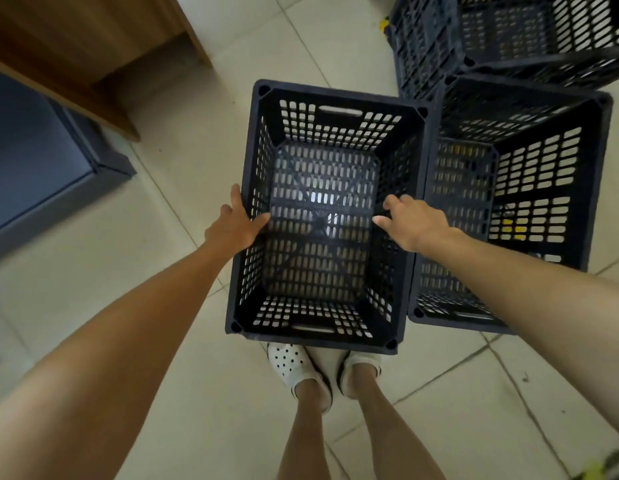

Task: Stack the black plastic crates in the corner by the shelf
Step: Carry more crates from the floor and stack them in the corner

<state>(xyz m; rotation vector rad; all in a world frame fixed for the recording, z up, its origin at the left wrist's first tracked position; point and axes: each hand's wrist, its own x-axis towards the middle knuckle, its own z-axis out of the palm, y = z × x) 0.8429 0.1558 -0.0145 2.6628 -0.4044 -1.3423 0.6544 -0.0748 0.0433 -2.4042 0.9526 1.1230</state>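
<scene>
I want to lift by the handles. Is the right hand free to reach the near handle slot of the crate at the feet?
Probably yes: right hand hovers open inside the crate, with nothing between it and the near handle slot.

Crate (322,216) between the hands is matt black perforated plastic; floor (183,358) looks like smooth, maybe slightly glossy tile.

Both arms stretched forward, left grip (233,227) — right grip (410,221) — fingers loosely spread

no readable text, labels, brands or numbers anywhere
</scene>
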